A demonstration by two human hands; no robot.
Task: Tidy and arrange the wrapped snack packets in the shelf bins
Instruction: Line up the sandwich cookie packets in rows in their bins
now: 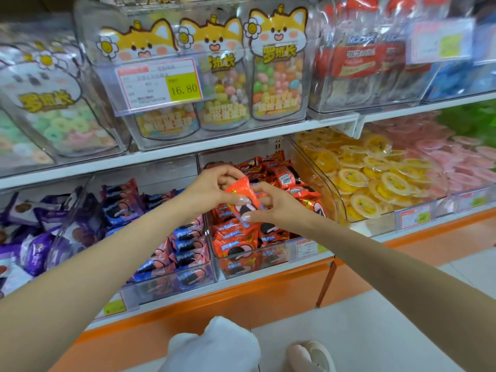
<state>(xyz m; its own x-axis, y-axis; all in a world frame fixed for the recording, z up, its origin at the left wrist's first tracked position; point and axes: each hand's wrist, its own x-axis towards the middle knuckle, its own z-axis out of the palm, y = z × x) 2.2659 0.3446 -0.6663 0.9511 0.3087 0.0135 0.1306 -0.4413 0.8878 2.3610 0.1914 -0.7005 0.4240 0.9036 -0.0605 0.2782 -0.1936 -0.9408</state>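
Both my hands hold one red wrapped snack packet (243, 193) above the clear bin (268, 260) of red packets on the lower shelf. My left hand (214, 187) pinches the packet's upper part with thumb and fingers. My right hand (271, 204) grips its lower right side, thumb across the front. The bin below is filled with several similar red packets (236, 236), some lying flat, some tilted at the back.
Left of the red bin stand a bin of blue and pink packets (182, 245) and a bin of purple packets (35, 237). To the right are bins of yellow jelly cups (370, 181) and pink ones (456, 159). Candy jars (276, 65) fill the shelf above.
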